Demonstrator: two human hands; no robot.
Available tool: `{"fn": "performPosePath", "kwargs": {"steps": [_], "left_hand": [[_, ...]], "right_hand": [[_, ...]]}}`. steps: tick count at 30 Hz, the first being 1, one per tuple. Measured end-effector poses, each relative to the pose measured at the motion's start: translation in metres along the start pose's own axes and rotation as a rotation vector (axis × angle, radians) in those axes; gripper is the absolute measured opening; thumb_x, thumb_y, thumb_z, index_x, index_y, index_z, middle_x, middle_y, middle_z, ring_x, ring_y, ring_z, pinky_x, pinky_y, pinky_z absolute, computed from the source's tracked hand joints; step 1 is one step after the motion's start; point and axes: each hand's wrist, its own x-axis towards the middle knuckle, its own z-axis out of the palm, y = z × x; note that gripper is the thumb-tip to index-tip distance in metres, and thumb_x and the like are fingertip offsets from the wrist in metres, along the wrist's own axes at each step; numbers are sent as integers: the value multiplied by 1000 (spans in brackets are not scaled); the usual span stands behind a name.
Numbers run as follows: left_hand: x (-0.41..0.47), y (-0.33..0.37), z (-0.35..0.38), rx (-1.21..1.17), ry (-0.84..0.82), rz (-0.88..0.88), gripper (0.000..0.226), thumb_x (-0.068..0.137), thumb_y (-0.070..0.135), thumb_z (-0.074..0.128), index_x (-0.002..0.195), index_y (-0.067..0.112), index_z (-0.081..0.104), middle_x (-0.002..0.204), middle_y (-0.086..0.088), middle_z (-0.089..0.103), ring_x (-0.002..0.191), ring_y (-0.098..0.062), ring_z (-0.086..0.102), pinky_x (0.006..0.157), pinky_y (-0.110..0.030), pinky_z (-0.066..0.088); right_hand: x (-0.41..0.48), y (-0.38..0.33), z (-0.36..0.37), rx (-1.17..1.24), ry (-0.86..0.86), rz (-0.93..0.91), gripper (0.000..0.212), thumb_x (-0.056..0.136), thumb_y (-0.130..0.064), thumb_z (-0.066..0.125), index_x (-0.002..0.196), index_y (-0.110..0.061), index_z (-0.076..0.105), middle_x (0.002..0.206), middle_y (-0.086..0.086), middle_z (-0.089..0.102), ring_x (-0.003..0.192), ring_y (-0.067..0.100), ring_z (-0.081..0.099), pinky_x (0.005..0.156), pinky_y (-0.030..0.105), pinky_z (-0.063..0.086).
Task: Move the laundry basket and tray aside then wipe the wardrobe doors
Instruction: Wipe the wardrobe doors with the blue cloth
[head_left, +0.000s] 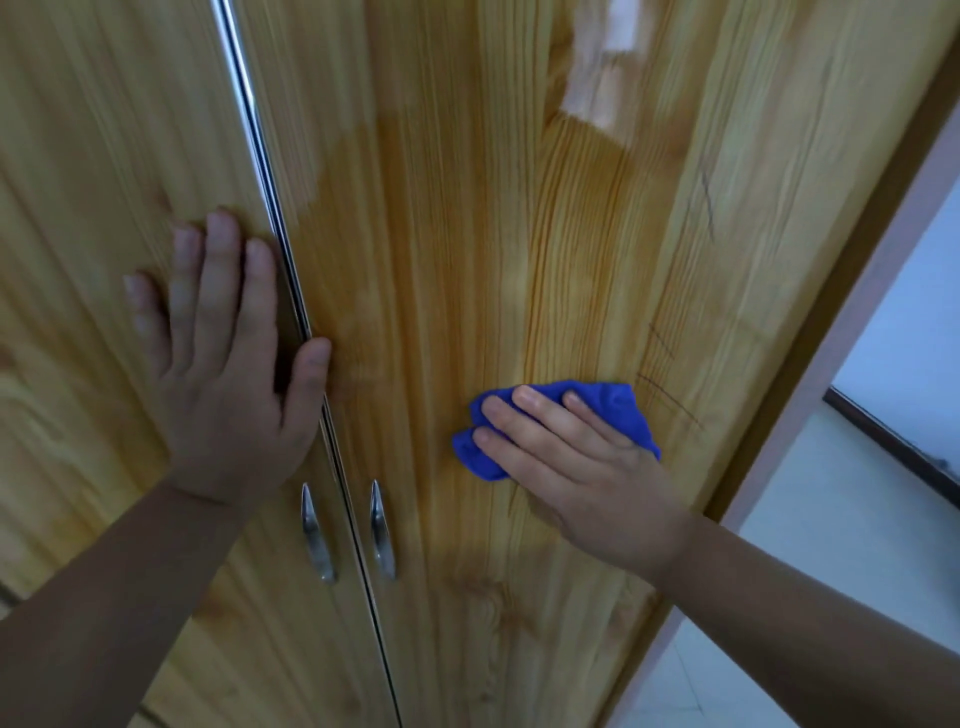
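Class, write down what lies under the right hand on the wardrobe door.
A blue cloth lies under the right hand, pressed against the right wardrobe door by straight fingers. Its edges show beyond the fingers; its middle, and the wood beneath it, are covered.

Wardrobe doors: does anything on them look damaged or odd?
Yes. Near the top of the right door a pale patch breaks the wood grain, as if the finish has peeled. Thin dark lines, like scratches or pen marks, cross its right side above and beside the blue cloth.
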Motion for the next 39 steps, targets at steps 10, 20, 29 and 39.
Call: {"fn": "performPosePath", "kwargs": {"steps": [10, 20, 29, 39], "left_hand": [[20, 81, -2, -136, -103, 200, 62, 107, 34, 49, 161, 9, 33, 170, -14, 26, 162, -27, 12, 130, -55, 11], [34, 95, 35, 107, 3, 287, 67, 106, 40, 50, 165, 18, 30, 174, -9, 23, 162, -31, 15, 131, -55, 5], [34, 94, 37, 114, 30, 307, 67, 105, 38, 50, 165, 17, 29, 174, -8, 20, 162, -30, 12, 131, -53, 3], [30, 93, 39, 15, -54, 272, 71, 106, 33, 49, 167, 16, 19, 176, 0, 4, 161, -36, 13, 108, -79, 36]], "right_hand": [[46, 75, -89, 75, 425, 103, 24, 98, -2, 67, 121, -5, 72, 117, 15, 73, 107, 35, 69, 89, 52, 54], [88, 119, -103, 101, 396, 323, 35, 102, 4, 51, 135, 1, 62, 144, 17, 58, 141, 38, 47, 119, 54, 33], [-21, 33, -10, 159, 204, 252, 47, 104, -8, 48, 150, -17, 43, 160, 1, 36, 155, 21, 20, 128, 40, 11], [-95, -22, 43, 134, 73, 250, 49, 109, -11, 39, 156, -25, 36, 169, -8, 19, 155, 17, 23, 129, 38, 11]]}}
